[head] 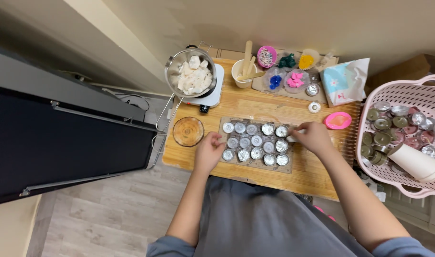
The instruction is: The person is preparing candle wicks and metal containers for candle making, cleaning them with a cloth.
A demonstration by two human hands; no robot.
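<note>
Tray (224,124) looks nearly filled with small foil cups (256,141), wax chunks in the pot (192,75) unmelted; left hand (209,151) curled at tray edge, right hand (313,136) pinching something, can't tell what.

Beige wall (284,19), grey plank floor (108,219), wooden table (255,102)

Bare forearms, blue-grey rolled sleeves (167,245), grey apron-like garment (255,219).

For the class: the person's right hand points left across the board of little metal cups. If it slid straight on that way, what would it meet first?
Probably the metal cup at the right end of the top row: the right hand has its fingertips beside it, pointing left. Whether they already touch is unclear.
</note>
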